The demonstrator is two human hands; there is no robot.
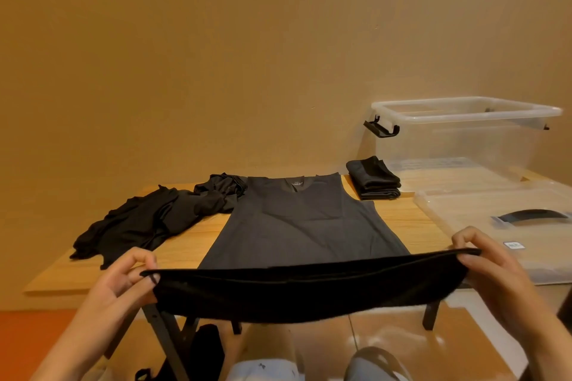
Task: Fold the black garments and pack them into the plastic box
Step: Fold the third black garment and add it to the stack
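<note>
**Two hands stretch the hem of a dark tank top**

We start with the edges. The tank top [303, 219] lies flat on the wooden counter [408, 219] with its neckline toward the wall. Its lower part reaches past the counter's near edge, where the hem [309, 284] is lifted off the wood and pulled into a taut band toward us.

Bare counter shows on both sides of the tank top. On its left is a wedge between it and a loose heap [139, 226] of black garments. On its right a narrower strip runs to the counter's right edge. The heap meets the tank top's left shoulder and trails off toward the counter's left edge.

Just beyond the tank top's right shoulder sits a folded stack [376, 179] of black cloth, apart from it. Farther right of the tank top stands the clear plastic box [464, 139], open at the top. Its clear lid [495, 216] lies flat nearer to us, black handle up.

Our left hand [123, 281] pinches the hem's left corner between thumb and curled fingers. Our right hand [495, 272] grips the right corner, fingers hooked over the edge. Both hands hover just off the counter's near edge.

The tank top looks dark grey where light falls across it and near black along the raised hem. It is sleeveless and smooth, with a few shallow creases and a small label at the neck.
</note>
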